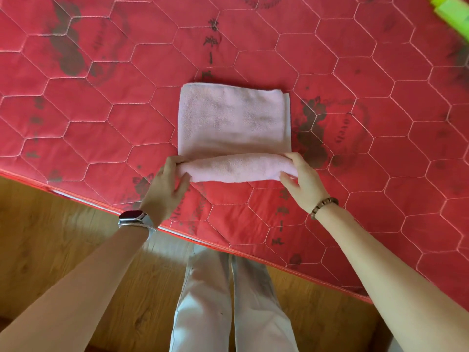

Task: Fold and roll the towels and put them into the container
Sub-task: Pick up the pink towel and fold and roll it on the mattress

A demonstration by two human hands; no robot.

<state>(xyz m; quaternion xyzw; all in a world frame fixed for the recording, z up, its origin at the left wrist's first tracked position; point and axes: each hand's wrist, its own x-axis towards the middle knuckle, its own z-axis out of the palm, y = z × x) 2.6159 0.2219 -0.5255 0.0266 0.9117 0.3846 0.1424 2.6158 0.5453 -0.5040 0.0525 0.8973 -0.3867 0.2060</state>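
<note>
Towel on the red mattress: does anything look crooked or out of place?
Only slightly: along the right edge of the towel a lower layer sticks out past the top one, so the fold is uneven. The roll between the left hand and right hand lies straight.

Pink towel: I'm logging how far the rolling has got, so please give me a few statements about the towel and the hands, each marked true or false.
1. The pink towel lies on the red quilted mattress. True.
2. The towel is rolled up completely. False: only its near edge is rolled; the rest lies flat.
3. The left hand grips the roll's left end and the right hand grips its right end. True.
4. The watch is on the right wrist. False: it is on the left wrist; the right wrist wears a bead bracelet.
</note>
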